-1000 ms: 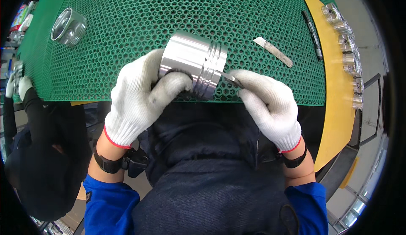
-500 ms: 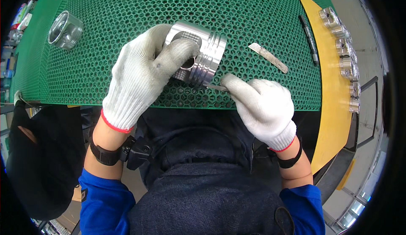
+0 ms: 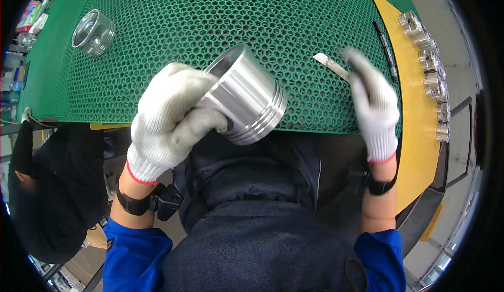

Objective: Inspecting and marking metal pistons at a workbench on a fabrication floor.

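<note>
A shiny metal piston is tilted in the grip of my left hand, above the near edge of the green mat. My gloved fingers wrap its skirt, with the thumb by the grooved end; its hollow end points up and away. To the right, my right hand hovers over the mat, its fingertips smeared by motion. Whether the thin metal tool is still in those fingers cannot be made out. Beside them lies a flat blade with a wrapped handle, its lower end partly behind the hand.
Another piston stands at the far left of the green honeycomb mat. A black marker lies along a yellow board, with several pistons lined up at its right edge. A person in dark clothes is at the left.
My left hand has brought the piston nearer and turned it so its smooth side shows. My right hand has left the grooves, moving right and away toward the blade.
</note>
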Demonstrator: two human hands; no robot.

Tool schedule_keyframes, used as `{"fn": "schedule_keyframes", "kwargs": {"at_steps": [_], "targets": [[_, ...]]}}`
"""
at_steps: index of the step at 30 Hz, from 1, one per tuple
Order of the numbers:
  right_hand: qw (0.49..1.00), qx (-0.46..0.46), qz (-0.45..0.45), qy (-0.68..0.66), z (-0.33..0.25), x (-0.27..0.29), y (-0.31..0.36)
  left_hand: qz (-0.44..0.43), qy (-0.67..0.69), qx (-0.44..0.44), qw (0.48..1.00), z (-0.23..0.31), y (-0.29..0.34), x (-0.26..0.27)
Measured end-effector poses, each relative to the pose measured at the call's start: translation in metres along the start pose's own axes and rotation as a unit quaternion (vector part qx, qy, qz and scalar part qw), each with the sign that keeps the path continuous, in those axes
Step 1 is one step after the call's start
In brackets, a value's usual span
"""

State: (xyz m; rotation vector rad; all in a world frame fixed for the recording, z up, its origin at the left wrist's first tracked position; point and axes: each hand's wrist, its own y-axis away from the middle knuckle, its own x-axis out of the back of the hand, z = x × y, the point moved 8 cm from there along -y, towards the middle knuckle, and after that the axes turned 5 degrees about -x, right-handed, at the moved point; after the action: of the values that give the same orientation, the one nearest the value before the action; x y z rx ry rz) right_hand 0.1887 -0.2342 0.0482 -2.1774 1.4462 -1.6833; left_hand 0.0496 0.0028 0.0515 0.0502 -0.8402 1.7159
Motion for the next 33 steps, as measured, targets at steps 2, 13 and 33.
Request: {"fn": "schedule_keyframes", "kwargs": {"at_steps": [2, 13, 33], "targets": [[0.970, -0.117, -0.066, 0.201, 0.027, -0.004, -0.011, -0.019, -0.003, -0.003, 1.000, 0.005, 0.002, 0.003], [0.996, -0.051, 0.039, 0.069, -0.007, 0.031, -0.007, -0.044, -0.025, -0.027, 0.998, 0.022, 0.009, 0.013], [0.932, -0.088, 0.159, -0.313, -0.068, 0.106, 0.056, 0.212, -0.521, -0.048, 0.826, -0.023, 0.047, 0.142]]}}
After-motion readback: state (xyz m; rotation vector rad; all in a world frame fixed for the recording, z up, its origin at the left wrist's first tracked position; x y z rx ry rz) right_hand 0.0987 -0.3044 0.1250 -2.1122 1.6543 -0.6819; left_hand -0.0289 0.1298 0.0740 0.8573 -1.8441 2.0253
